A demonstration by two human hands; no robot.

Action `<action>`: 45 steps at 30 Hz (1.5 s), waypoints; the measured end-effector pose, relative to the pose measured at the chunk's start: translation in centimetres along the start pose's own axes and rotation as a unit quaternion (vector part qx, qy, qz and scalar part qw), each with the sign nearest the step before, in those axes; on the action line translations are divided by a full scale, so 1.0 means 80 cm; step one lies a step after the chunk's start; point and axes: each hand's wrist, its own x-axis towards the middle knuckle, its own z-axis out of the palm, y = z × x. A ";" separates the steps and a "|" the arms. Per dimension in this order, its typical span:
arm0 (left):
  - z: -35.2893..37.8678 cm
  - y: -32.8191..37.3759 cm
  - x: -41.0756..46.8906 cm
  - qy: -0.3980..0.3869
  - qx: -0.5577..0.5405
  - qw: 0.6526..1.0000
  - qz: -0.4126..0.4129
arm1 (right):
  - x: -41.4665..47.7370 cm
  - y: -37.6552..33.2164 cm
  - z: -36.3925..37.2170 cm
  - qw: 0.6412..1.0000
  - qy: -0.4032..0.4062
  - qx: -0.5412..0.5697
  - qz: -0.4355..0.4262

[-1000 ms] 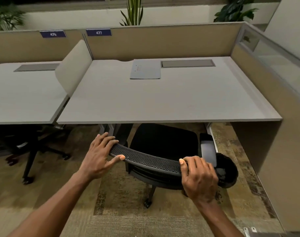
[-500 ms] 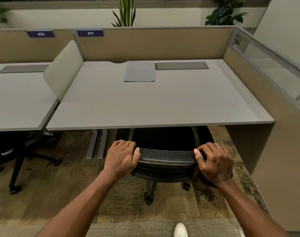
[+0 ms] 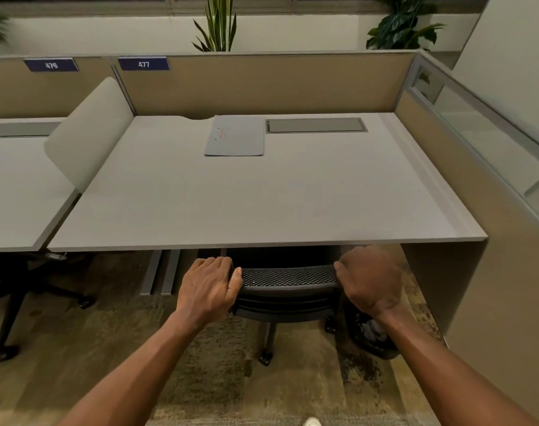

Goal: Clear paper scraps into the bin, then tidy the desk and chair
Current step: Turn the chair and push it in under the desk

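A black mesh-backed office chair [image 3: 288, 276] stands tucked under the front edge of the grey desk [image 3: 262, 204], its seat hidden beneath the top. My left hand [image 3: 208, 287] grips the left end of the backrest's top edge. My right hand [image 3: 369, 279] grips the right end. A dark bin [image 3: 369, 336] holding crumpled paper sits on the floor under my right forearm, partly hidden by it. A grey folder [image 3: 234, 136] lies flat at the back of the desk.
Beige partition panels [image 3: 262, 84] wall the desk at the back and right. A cable-tray lid [image 3: 315, 125] sits beside the folder. A white divider [image 3: 90, 133] separates the neighbouring desk, with another black chair [image 3: 19, 290] under it. Carpet lies below.
The chair has rolled forward under the desk and straightened. Both hands shifted inward along the backrest and stayed gripping it. The bin now shows behind my right forearm.
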 end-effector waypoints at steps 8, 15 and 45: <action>0.008 0.011 0.039 0.009 0.016 0.999 -0.028 | 0.051 0.030 0.025 0.999 0.006 0.020 -0.025; 0.018 -0.001 0.071 0.006 0.041 0.998 -0.036 | 0.069 0.030 0.041 0.999 0.008 0.039 -0.021; 0.011 -0.083 0.075 0.040 0.050 0.998 -0.024 | 0.086 -0.051 0.051 0.999 0.025 0.044 0.002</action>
